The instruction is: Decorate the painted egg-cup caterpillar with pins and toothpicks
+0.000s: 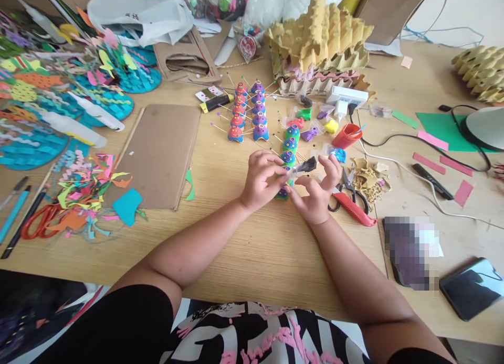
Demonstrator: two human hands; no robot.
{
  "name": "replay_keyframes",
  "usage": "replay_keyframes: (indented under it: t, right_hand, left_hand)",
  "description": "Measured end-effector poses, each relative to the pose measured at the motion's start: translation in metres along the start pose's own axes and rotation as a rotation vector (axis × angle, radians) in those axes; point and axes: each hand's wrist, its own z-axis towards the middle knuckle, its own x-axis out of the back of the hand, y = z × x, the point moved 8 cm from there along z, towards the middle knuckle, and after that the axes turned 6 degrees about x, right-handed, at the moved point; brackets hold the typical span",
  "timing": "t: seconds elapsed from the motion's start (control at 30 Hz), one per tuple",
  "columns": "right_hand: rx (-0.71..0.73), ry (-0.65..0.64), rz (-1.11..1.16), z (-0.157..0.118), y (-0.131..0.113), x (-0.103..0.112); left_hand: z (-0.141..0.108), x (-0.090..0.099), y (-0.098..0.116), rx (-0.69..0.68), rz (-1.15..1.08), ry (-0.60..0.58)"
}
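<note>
Between my hands is a small clear bag of black clay [307, 166], its twisted end pinched by my left hand [260, 181]. My right hand [315, 196] has thumb and index finger closed together just below the bag, the other fingers raised; what they hold is too small to make out. Under my fingers runs a row of green and blue egg-carton cups [290, 143] with dots and rings, its near end partly hidden. Farther back stand two finished-looking rows, one of red and blue cups [238, 112] and one of purple cups [259, 112], with ball-tipped sticks.
Small bags of coloured clay [311, 134], a red pot [346, 136], scissors [348, 188] and a red cutter [360, 211] lie to the right. Cardboard [157, 154] and paper scraps [88, 183] are left. Egg trays [315, 44] stack behind. A phone [472, 288] lies front right.
</note>
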Motion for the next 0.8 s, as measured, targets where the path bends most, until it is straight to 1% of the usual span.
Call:
replay_keyframes:
  t: [0.07,0.17,0.33,0.5,0.67,0.8]
  right_hand:
    - [-0.01,-0.029,-0.023,0.0,0.0,-0.003]
    - [-0.025,-0.064,-0.022,-0.001,0.002,-0.007]
    - [-0.027,-0.058,0.001,0.0,0.0,-0.007]
    - [-0.01,-0.048,0.002,-0.001,-0.002,-0.008]
    - [0.005,-0.037,-0.057,-0.004,-0.001,-0.009]
    - [0.005,-0.024,-0.065,-0.006,-0.002,-0.008]
  left_hand:
    - [-0.001,-0.002,0.004,-0.028,0.042,-0.02]
    - [-0.004,-0.002,0.011,-0.092,0.082,-0.015]
    - [-0.004,0.001,0.016,-0.156,0.141,0.016]
    - [-0.004,0.005,0.02,-0.178,0.12,0.055]
    - [-0.004,0.001,0.02,-0.143,0.138,0.005]
    - [-0.005,0.002,0.027,-0.186,0.136,0.028]
